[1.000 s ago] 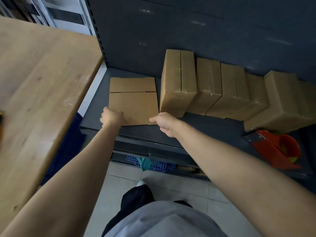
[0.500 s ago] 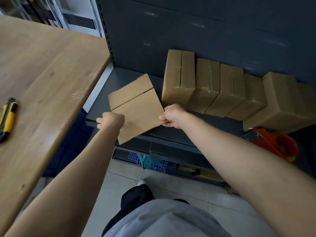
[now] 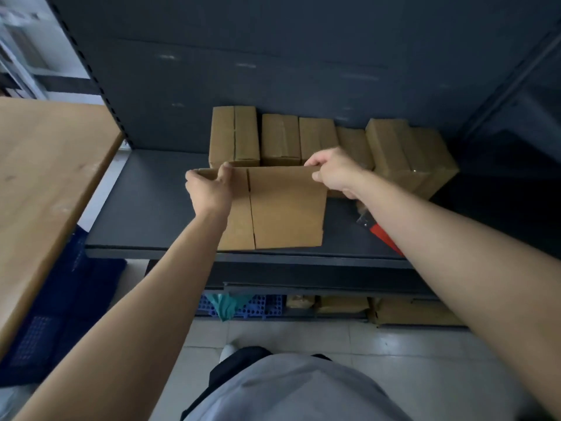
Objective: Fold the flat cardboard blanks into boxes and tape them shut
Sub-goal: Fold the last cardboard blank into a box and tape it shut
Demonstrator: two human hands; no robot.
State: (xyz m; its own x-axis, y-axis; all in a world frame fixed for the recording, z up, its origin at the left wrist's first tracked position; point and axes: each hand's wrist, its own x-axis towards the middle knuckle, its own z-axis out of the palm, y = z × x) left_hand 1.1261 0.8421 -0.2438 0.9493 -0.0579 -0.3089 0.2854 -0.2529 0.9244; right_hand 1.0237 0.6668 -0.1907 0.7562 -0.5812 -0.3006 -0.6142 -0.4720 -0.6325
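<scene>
Above the dark metal shelf (image 3: 151,208) we hold one flat cardboard blank (image 3: 285,208) by its far edge, with its plain face turned up toward us. Our left hand (image 3: 209,189) grips the far left corner, fingers curled behind the board and the thumb laid over the edge onto the face. Our right hand (image 3: 334,174) pinches the far right corner the same way. Both hands are closed on the cardboard and neither holds anything else.

The blank's long axis runs left to right between the hands, and the sheet slopes from that far edge down toward us. Its near edge lies close to the front lip of the shelf, though we cannot tell whether it touches. A slit runs from the far edge toward us, nearer the left hand, leaving a narrow panel under the left hand and a wide one under the right. We judge the next move is to open the flat sleeve, so the two hands must work against each other across that long axis.

Behind the blank a row of taped boxes (image 3: 282,138) stands against the back panel. A red tape dispenser (image 3: 384,235) lies on the shelf just beneath our right forearm, nearer that hand. A wooden desk (image 3: 45,177) sits to the left. We can read no print, label or brand on any of the cardboard.
</scene>
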